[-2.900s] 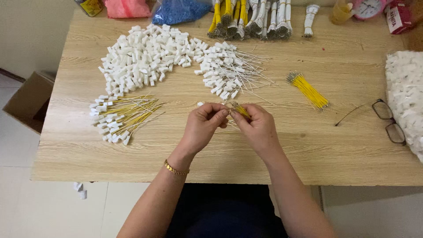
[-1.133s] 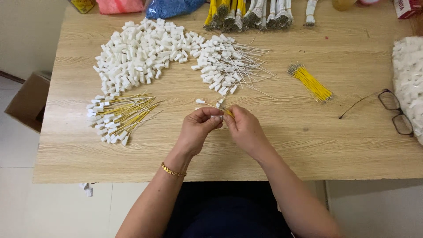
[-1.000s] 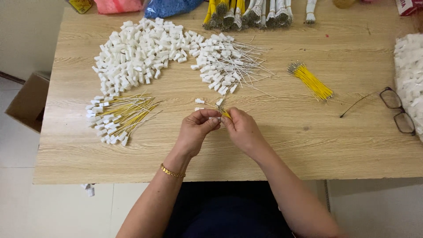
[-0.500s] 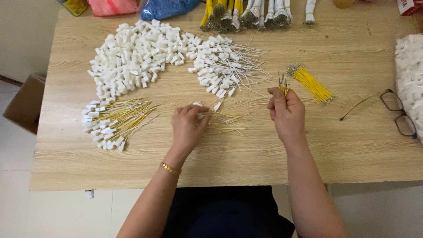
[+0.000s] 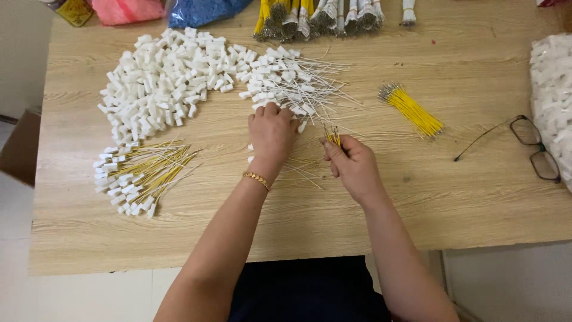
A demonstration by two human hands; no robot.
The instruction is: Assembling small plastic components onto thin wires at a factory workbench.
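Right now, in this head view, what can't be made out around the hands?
- Left hand: its fingertips are sunk in the white-wire pile, so any grasp is hidden.
- Right hand: how many yellow wires it pinches is too small to tell.
- Bundles: cut by the top edge.
- White heap: cut by the right edge.

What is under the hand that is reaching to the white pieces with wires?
The left hand lies on the near edge of the pile of white connectors with thin wires. A few loose wires show beside the wrist. Whatever its fingers cover is hidden.
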